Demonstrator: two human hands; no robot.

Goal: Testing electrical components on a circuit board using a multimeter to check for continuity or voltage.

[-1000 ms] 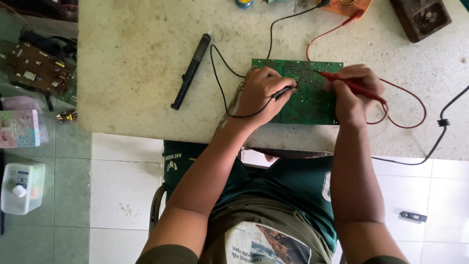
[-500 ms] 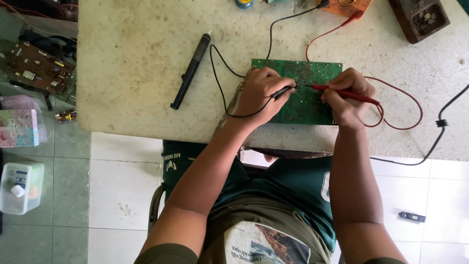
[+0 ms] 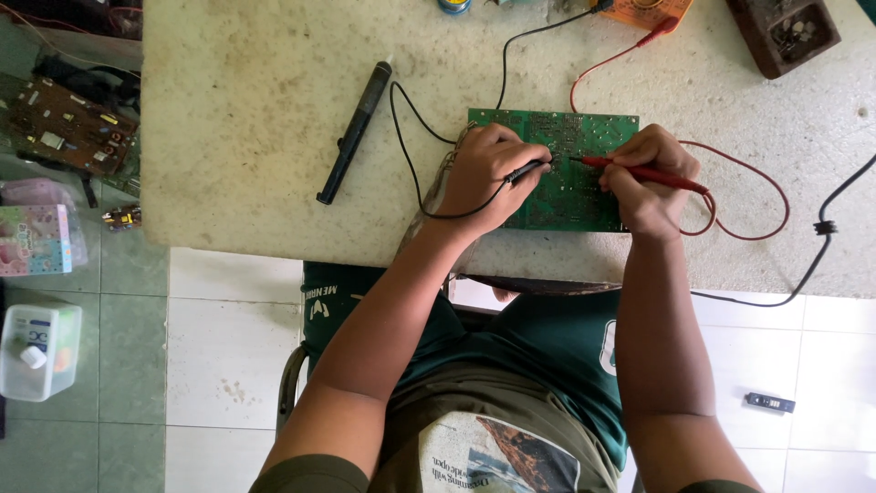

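A green circuit board (image 3: 570, 187) lies flat on the pale stone worktop (image 3: 255, 119). My left hand (image 3: 484, 178) rests on the board's left part and grips a black test probe (image 3: 527, 170), its tip touching the board near the middle. My right hand (image 3: 650, 178) rests on the board's right part and holds a red test probe (image 3: 639, 171), pointed left with its tip on the board close to the black one. A black lead and a red lead (image 3: 748, 196) run from the probes up to an orange meter (image 3: 650, 11) at the table's far edge.
A black soldering iron (image 3: 354, 128) lies left of the board. A brown box-shaped part (image 3: 783, 32) sits at the far right corner. A black cable (image 3: 826, 228) hangs over the right side. On the floor: another circuit board (image 3: 68, 128), a plastic container (image 3: 36, 351), a colourful box (image 3: 35, 239).
My right hand has shifted slightly left with the red probe, so its tip now sits closer to the black probe's tip. My left hand has stayed in place.
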